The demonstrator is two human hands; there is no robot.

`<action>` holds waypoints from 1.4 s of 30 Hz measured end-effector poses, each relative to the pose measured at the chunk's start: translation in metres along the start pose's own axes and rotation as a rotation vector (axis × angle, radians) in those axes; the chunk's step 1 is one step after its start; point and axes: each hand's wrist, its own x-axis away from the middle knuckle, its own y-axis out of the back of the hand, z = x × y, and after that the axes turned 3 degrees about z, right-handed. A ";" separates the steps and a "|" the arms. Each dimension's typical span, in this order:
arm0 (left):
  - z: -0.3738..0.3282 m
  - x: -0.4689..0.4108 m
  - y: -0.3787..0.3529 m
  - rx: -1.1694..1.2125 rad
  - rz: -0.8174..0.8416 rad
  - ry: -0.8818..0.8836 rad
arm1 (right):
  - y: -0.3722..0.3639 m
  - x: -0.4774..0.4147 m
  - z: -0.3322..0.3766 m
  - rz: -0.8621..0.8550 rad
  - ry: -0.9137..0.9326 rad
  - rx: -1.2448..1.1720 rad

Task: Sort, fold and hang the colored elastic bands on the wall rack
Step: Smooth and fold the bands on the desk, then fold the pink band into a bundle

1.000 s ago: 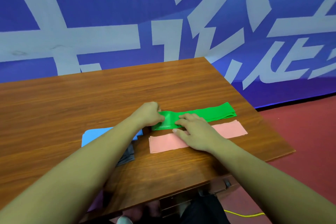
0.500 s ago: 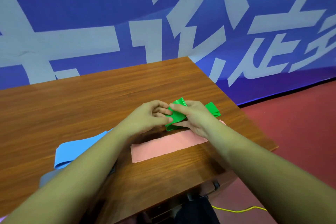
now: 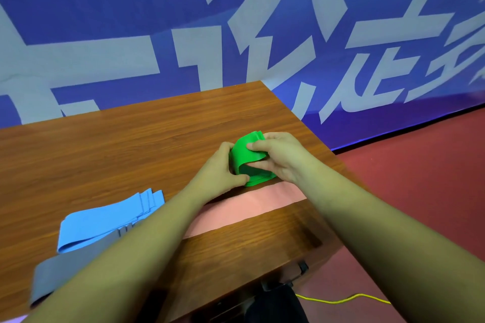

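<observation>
A green elastic band (image 3: 245, 158) is folded into a thick bundle near the table's right side. My left hand (image 3: 217, 170) grips its left edge, thumb under the bundle's near corner. My right hand (image 3: 280, 157) pinches the top layers from the right, fingers curled over them. A pink band (image 3: 252, 204) lies flat on the table just in front of the green one, partly under my forearms. A blue folded band (image 3: 105, 220) lies to the left. A grey band (image 3: 68, 267) sits in front of the blue one, partly hidden by my left arm.
The wooden table (image 3: 131, 144) ends at its right edge close to my right hand, with red floor (image 3: 420, 178) beyond. A blue banner (image 3: 236, 34) with white characters stands behind the table. A yellow cable (image 3: 341, 300) lies on the floor.
The green band went from lying stretched out to a compact folded bundle held between both hands. My right hand came off the pink band and rose to the green one.
</observation>
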 end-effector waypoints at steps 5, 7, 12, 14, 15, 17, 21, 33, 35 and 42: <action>-0.006 -0.010 -0.007 0.118 0.042 -0.021 | 0.020 -0.007 0.007 -0.007 -0.013 -0.072; -0.007 -0.012 -0.006 0.046 0.059 -0.022 | 0.026 -0.009 0.009 -0.034 -0.015 -0.042; -0.003 -0.010 0.009 -0.155 0.063 -0.020 | 0.029 -0.013 0.008 -0.154 -0.015 0.299; 0.000 -0.008 0.015 -0.245 0.078 -0.012 | 0.026 -0.016 0.004 -0.180 -0.013 0.419; 0.002 -0.007 0.017 -0.266 0.102 -0.012 | 0.024 -0.018 0.001 -0.192 0.000 0.482; 0.007 -0.006 0.020 -0.275 0.149 -0.026 | 0.023 -0.022 -0.006 -0.220 0.042 0.630; 0.016 -0.006 0.014 -0.371 0.140 -0.064 | 0.029 -0.030 -0.016 -0.279 0.142 0.951; 0.020 -0.011 0.002 -0.622 -0.008 -0.158 | 0.057 -0.034 -0.055 -0.311 0.659 1.494; 0.016 -0.010 0.003 -0.708 0.057 -0.149 | 0.057 -0.033 -0.058 -0.282 0.605 1.509; 0.002 0.026 0.018 -0.521 -0.050 -0.071 | 0.042 0.010 -0.058 -0.230 0.628 1.401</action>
